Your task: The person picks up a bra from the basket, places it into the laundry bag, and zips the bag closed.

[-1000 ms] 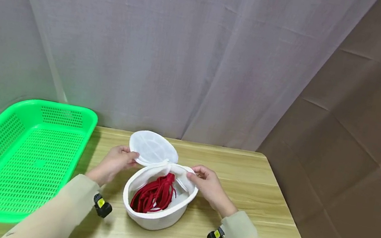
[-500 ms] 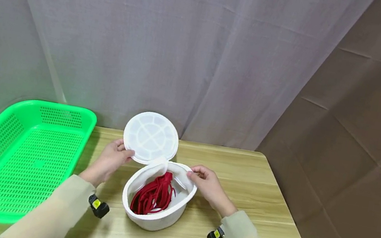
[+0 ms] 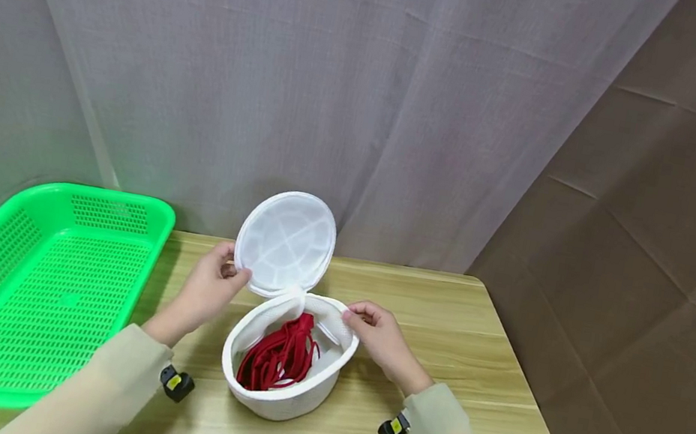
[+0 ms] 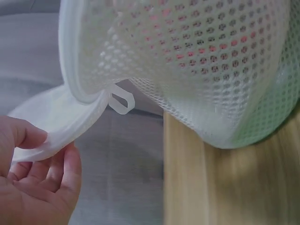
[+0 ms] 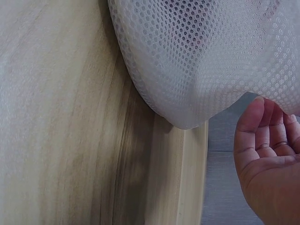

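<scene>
A white mesh laundry bag (image 3: 283, 409) stands on the table with its round lid (image 3: 286, 241) raised behind it. Inside lies a bundle of red fabric with thin straps (image 3: 281, 354). My left hand (image 3: 210, 286) pinches the lid's left edge between thumb and fingers, also plain in the left wrist view. At the bag's right rim my right hand (image 3: 380, 336) pinches the mesh edge. A small white loop (image 4: 123, 99) hangs by the joint of lid and bag in the left wrist view. Red shows faintly through the mesh wall (image 4: 211, 51).
A large green plastic basket (image 3: 132, 304) stands on the left of the wooden table (image 3: 444, 300). Grey curtain (image 3: 367, 98) hangs behind the table, and brown cloth (image 3: 649, 257) covers the right side. Each wrist wears a small black camera (image 3: 176, 383).
My left hand has moved slightly left and up, tilting the lid from low behind the bag to nearly upright. The right hand and the red fabric have hardly moved.
</scene>
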### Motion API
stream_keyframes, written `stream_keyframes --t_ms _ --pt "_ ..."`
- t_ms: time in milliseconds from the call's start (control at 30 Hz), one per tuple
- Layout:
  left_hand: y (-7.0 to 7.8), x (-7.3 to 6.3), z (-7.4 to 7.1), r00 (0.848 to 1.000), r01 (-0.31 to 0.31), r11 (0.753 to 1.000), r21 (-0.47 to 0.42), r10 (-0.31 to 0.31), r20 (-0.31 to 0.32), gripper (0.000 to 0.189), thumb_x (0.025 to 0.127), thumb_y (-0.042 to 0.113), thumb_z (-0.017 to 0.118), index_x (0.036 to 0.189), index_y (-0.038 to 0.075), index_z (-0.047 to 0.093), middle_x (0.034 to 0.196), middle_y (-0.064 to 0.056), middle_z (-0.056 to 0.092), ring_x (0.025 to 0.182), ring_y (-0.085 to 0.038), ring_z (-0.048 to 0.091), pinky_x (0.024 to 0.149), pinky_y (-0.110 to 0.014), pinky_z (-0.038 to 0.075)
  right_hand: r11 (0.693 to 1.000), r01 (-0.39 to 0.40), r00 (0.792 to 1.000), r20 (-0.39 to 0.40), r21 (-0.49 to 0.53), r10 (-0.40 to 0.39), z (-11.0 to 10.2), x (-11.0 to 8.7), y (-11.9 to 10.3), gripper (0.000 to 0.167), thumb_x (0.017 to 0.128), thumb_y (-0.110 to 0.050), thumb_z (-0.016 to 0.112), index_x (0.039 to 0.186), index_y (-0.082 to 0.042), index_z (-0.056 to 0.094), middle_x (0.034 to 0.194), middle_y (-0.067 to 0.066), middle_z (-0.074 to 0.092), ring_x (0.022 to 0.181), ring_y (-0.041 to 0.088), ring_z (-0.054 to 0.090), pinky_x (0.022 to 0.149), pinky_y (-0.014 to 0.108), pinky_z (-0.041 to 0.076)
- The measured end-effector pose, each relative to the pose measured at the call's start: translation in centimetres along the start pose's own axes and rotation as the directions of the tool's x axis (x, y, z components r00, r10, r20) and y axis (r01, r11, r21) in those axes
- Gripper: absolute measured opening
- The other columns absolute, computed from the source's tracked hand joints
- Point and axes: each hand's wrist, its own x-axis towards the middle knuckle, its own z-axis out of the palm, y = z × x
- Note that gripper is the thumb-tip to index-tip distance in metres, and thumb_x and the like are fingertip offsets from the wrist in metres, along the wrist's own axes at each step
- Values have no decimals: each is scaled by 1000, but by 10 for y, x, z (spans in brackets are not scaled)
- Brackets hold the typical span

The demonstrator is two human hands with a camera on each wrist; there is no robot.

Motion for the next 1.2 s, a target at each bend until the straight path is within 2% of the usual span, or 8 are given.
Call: stream_keyframes --t_ms 167,333,433,567,733,900,1000,1200 --pt "8 -5 3 987 -153 987 36 152 43 22 89 -8 57 111 -9 54 105 -23 60 91 -32 65 72 -25 53 1000 -5 1000 -22 -8 5 -1 0 -1 23 96 -16 62 109 3 65 98 11 68 87 17 61 76 28 51" --pt "13 -10 2 971 -228 972 62 222 86 17 89 -7 59 106 -5 57 103 -19 64 94 -31 65 82 -39 53 1000 -16 1000 -27 -8 16 -1 -2 -4 24 95 -20 64 107 0 66 96 9 68 87 17 62 77 28 51" --pt "15 -14 0 963 -253 965 68 244 119 16 88 -7 61 104 -4 59 100 -16 66 92 -27 65 84 -40 52 1000 -18 1000 -23 -3 18 -1 -2 -5 23 95 -21 64 106 -1 66 96 9 68 88 18 61 78 30 50" --pt "14 -19 -5 955 -251 964 84 233 182 13 88 -6 63 99 0 61 95 -11 68 90 -23 64 83 -39 53 1000 -23 1000 -21 -3 23 -2 -3 -6 22 95 -22 63 106 -2 67 96 8 68 88 19 61 79 30 50" --pt "10 -30 -11 949 -209 970 127 169 267 13 87 0 67 96 10 63 95 -3 67 93 -20 63 86 -42 51 1000 -27 999 -20 -4 27 -3 -2 -3 22 95 -22 62 106 -2 66 96 8 68 88 19 62 79 31 50" --pt "5 -40 -14 931 -217 967 129 166 325 18 86 -1 68 96 14 64 96 2 66 96 -19 62 88 -45 49 1000 -28 999 -15 2 28 -4 -1 0 24 96 -23 62 106 -2 66 97 9 68 88 19 62 78 31 51" --pt "3 -44 -16 917 -233 964 127 174 359 20 85 0 69 96 16 64 99 5 64 99 -17 61 89 -46 49 1000 -24 1000 -10 2 24 -3 -3 -6 23 96 -20 61 107 0 65 98 11 68 89 18 61 78 30 50" --pt "3 -50 -22 866 -258 956 139 166 471 15 88 10 71 98 20 67 112 5 64 109 -19 57 94 -48 45 998 -26 999 -22 52 27 -2 -1 -2 20 96 -8 57 110 5 64 97 9 68 84 15 62 73 28 51"
